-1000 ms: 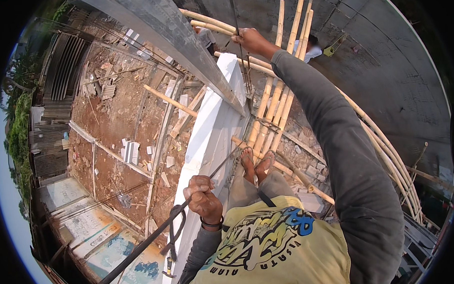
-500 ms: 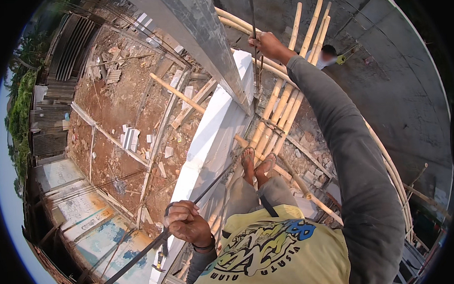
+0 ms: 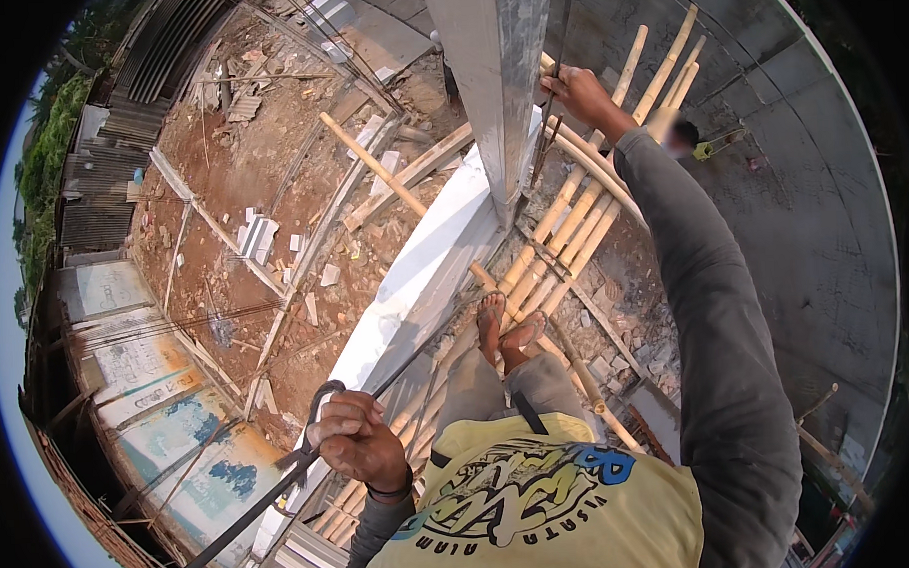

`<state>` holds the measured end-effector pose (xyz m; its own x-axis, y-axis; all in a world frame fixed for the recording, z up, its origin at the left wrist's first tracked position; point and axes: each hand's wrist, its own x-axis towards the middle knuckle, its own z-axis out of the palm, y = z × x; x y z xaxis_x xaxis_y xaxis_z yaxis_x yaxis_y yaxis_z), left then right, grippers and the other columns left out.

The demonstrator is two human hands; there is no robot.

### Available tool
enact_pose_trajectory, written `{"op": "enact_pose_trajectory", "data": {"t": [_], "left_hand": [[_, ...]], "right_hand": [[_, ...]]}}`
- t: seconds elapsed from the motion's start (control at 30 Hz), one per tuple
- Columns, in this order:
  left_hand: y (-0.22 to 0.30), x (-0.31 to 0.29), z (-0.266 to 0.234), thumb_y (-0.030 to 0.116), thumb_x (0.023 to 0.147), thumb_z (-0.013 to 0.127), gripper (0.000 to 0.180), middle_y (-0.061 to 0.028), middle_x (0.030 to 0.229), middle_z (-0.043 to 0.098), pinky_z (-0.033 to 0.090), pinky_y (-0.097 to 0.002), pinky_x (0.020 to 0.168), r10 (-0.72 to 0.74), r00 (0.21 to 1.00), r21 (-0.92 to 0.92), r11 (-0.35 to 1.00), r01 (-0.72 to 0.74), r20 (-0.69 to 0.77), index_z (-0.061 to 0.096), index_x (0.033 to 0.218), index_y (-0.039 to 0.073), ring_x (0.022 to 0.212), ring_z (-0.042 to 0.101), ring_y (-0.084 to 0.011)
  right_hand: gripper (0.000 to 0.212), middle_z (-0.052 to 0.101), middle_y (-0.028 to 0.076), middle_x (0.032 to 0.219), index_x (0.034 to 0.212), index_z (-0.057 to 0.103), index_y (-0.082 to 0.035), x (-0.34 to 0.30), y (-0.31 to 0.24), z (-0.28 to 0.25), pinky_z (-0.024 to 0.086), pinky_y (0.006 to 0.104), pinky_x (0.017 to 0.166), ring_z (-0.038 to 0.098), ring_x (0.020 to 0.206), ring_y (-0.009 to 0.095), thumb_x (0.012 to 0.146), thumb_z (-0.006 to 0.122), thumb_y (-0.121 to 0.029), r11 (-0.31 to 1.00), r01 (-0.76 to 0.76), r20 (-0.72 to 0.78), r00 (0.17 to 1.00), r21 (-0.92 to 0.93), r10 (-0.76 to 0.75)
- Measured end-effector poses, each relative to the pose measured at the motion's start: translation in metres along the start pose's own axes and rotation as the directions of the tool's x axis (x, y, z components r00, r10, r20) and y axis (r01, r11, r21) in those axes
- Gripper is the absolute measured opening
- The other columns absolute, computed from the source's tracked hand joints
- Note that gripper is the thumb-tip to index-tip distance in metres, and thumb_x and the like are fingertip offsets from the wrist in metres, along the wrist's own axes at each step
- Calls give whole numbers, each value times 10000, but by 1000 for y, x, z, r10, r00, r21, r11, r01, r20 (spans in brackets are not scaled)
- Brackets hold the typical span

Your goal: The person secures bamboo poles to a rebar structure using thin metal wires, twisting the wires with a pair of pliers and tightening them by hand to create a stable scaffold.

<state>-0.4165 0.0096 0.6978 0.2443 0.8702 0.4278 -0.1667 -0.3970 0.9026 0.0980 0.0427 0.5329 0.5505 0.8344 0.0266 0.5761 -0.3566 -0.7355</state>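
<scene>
Left hand (image 3: 358,440) is curled narrow on a dark rope (image 3: 228,532), at its looped, knotted part. Right hand (image 3: 586,97) is closed around a dark bar (image 3: 567,25), just beside the grey column (image 3: 492,67). Rope runs slantwise from lower left, past the hand, toward the white wall (image 3: 400,291).

Edges: wall top is a narrow strip; left of it lies open, rubble-strewn ground (image 3: 220,172), well below. Right side is bounded by a tall grey wall (image 3: 811,171), with open room between it and the right sleeve (image 3: 709,265).

Count: two hands, two feet (image 3: 506,330) on the bamboo poles (image 3: 573,235); four pole ends stand up beyond the right hand. One rope loop. Number of bars is hard to make out.

Hidden: a co-worker's head (image 3: 683,134) shows partly behind the poles. Column and rope are cut off at the view's edges; left fingers cover part of the knot.
</scene>
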Motion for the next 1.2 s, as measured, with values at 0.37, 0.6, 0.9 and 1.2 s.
{"op": "enact_pose_trajectory", "data": {"t": [0.37,0.6,0.9,1.2], "left_hand": [[-3,-7,-5,436,1009,453,391,-44,665,403,400,-290,523,-21,999,-6,1000,20,-27,463,860,75,596,409,-158],[-5,-10,-8,431,1016,437,393,-37,664,402,399,-290,537,-62,997,-22,998,61,-44,475,864,70,600,413,-165],[-7,-13,-11,412,1017,443,379,-48,673,405,404,-299,555,-64,997,-39,997,62,-40,466,863,66,605,417,-175],[-10,-6,-6,409,1030,410,382,-30,650,362,374,-269,542,-71,997,8,997,71,-28,430,826,87,584,380,-142]], "right_hand": [[316,647,213,789,908,664,42,-19,-9,2,466,416,681,627,719,327,958,575,-257,998,40,-25,999,-56,-42],[297,648,159,769,924,644,41,-5,6,2,470,367,665,605,687,223,971,562,-240,970,226,-46,972,-92,-231],[288,649,137,750,928,651,42,3,10,9,471,352,653,603,678,196,967,574,-233,954,282,-56,956,-103,-289],[223,657,210,797,975,661,4,-20,5,3,474,438,703,640,754,339,942,584,-203,996,89,30,996,14,-90]]}}
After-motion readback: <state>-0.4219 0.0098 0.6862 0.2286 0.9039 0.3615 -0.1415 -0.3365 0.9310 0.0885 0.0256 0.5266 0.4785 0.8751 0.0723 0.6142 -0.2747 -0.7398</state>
